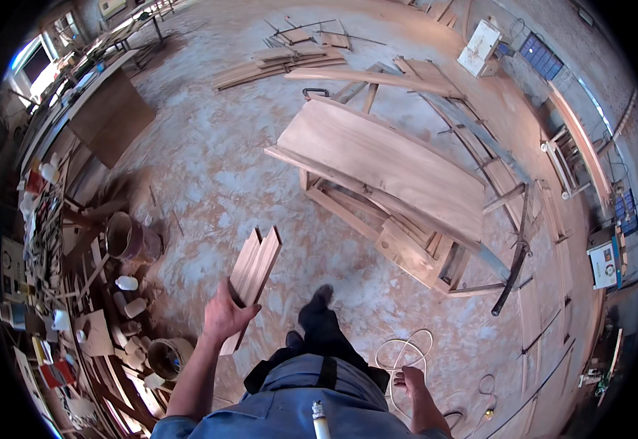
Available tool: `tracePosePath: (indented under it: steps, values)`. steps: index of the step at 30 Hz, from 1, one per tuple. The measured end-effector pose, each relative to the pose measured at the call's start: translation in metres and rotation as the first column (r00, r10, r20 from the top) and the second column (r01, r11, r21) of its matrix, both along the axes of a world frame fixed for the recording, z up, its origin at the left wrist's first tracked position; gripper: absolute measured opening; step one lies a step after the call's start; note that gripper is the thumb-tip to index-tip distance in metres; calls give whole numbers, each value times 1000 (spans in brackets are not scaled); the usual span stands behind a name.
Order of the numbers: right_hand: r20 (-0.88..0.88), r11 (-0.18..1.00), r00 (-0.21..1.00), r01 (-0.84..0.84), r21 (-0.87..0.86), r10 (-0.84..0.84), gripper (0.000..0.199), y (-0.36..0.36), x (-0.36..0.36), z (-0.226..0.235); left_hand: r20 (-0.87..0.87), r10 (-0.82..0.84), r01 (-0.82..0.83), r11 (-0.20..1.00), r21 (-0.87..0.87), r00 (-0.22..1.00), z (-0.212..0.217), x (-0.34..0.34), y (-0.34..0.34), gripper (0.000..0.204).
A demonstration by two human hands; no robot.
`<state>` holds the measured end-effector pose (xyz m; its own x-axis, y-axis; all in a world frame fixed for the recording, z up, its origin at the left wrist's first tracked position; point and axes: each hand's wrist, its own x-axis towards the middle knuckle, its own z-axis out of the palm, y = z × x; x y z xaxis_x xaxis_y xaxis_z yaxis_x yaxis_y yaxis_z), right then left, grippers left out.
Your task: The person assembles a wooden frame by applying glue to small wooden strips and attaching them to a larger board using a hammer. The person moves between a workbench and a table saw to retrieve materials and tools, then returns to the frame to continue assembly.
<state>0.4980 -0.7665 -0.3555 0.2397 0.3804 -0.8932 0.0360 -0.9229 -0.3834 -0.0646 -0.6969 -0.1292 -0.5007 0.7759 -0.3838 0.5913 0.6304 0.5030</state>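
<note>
My left hand [225, 316] grips several short wooden boards [254, 265], stacked flat together, their ends uneven. They are held out in front of my left side, above the floor, with the thumb across the top. Down by my right hip hangs my right hand [411, 380], its fingers loosely curled and nothing visible in them. Behind it on the floor lies a looped pale hose or cable [406, 342]. Ahead to the right stands a wooden workbench [384, 164] with a wide, smooth top and more timber pieces stored underneath.
Along the left runs a cluttered bench [37, 241] with buckets [130, 238] and bottles beside it. Stacked planks [282, 64] lie on the far floor. Long clamps [512, 274] and boards line the right side. A cigarette [320, 421] juts in at the lower edge.
</note>
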Motion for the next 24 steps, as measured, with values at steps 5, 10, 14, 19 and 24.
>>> tracePosePath:
  steps: [5,10,14,19,24]
  values:
    - [-63,995,995,75,-66,-79,31,45,-45,-56,-99,-97,101,994,34,990,12,-25,118,97]
    - [-156,997,988,30,76,-18,34,158,-112,-53,-211,-195,197,980,-15,958,38,-59,234,97]
    - [-199,952,970,188,240,-141,36,225,-139,-10,-281,-238,248,969,-1,930,42,-79,337,91]
    - [-153,865,890,454,214,-429,35,215,-141,-3,-283,-383,401,916,7,879,31,-102,496,77]
    - [103,643,638,766,10,-763,30,118,-164,-19,-327,-475,516,856,46,817,3,-105,684,73]
